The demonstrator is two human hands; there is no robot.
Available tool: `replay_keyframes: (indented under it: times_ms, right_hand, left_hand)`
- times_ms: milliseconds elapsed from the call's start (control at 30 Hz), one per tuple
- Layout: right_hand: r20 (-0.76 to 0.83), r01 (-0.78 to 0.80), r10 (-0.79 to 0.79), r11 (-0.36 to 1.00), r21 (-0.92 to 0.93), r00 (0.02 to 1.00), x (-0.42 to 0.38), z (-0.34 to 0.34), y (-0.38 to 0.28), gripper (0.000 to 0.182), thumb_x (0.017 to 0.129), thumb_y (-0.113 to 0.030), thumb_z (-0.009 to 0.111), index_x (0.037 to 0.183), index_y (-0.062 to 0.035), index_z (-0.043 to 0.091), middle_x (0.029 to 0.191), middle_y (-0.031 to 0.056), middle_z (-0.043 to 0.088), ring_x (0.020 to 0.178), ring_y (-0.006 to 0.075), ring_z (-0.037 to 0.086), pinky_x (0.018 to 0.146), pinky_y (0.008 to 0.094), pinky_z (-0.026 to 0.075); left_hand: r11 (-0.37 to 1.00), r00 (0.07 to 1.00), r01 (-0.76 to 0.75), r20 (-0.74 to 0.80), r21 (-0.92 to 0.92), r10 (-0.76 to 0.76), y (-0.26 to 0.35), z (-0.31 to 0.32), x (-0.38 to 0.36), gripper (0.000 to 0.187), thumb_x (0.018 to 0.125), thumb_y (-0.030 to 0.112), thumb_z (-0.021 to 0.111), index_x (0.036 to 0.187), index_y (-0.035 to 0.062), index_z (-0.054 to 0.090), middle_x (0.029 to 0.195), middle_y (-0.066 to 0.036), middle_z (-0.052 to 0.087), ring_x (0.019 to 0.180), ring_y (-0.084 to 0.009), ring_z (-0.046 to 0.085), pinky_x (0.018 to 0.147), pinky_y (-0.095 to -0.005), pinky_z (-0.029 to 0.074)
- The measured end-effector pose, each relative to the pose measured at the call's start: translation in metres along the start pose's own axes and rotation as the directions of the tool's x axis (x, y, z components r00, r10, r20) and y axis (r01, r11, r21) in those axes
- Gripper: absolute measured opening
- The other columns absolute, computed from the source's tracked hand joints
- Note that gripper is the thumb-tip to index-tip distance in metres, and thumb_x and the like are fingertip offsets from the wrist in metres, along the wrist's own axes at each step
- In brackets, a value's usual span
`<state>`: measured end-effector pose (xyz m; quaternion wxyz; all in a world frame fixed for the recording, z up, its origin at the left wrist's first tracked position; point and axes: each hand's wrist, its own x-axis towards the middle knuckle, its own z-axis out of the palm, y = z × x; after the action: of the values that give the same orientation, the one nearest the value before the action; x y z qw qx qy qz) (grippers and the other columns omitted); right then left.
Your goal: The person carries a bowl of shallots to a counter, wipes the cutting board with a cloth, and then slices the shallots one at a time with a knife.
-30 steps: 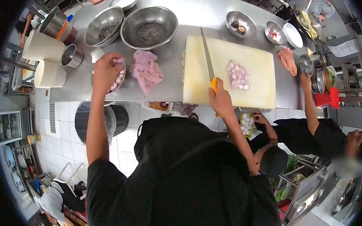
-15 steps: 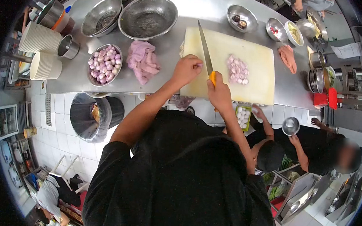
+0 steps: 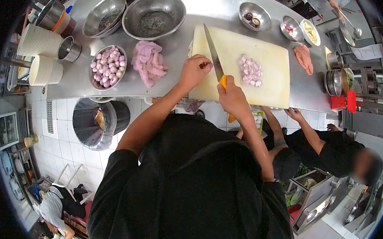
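Note:
My right hand [image 3: 233,97] is closed on the yellow handle of a long knife [image 3: 214,52], whose blade points up and left over the cutting board [image 3: 270,50]. At the board's left edge, my left hand [image 3: 195,70] has its fingers curled together near the blade; what they hold, if anything, is too small to tell. Peeled shallots [image 3: 250,70] lie in a pile on the board, right of the knife. Further left are a crumpled pink cloth [image 3: 149,63] and a steel bowl of purple shallots [image 3: 108,67].
Large steel bowls [image 3: 154,17] stand at the back left. Smaller bowls [image 3: 255,17] and an orange cloth [image 3: 303,59] are at the right. Paper bowls [image 3: 40,40] are stacked far left. A lined bin [image 3: 92,124] stands below the table. Co-workers' hands [image 3: 294,114] show near the front edge.
The knife has tilted further left, its tip shifting left. A piece that showed at my left fingertips is no longer visible. The co-workers' hands have moved, and their steel bowl is out of sight.

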<state>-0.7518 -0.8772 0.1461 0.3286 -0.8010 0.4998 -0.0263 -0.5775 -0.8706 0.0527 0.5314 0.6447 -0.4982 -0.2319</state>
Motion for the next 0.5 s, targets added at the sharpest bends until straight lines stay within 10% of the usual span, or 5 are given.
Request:
replay_keyframes:
  times_ms: [500]
  right_hand:
    - [0.083,-0.059,0.056,0.998,0.037,0.995,0.023,-0.004,-0.005,0.032,0.095,-0.021,0.051,0.112,0.0043,0.039,0.083,0.0345,0.064,0.082,0.0511,0.064,0.076,0.0577,0.050]
  left_hand:
    - [0.999,0.997,0.044,0.059,0.028,-0.045,-0.002,-0.007,0.009,0.015,0.078,0.013,0.076,0.087,0.0006,0.075,0.087,-0.011,0.072,0.073,-0.0199,0.069,0.069,-0.0300,0.054]
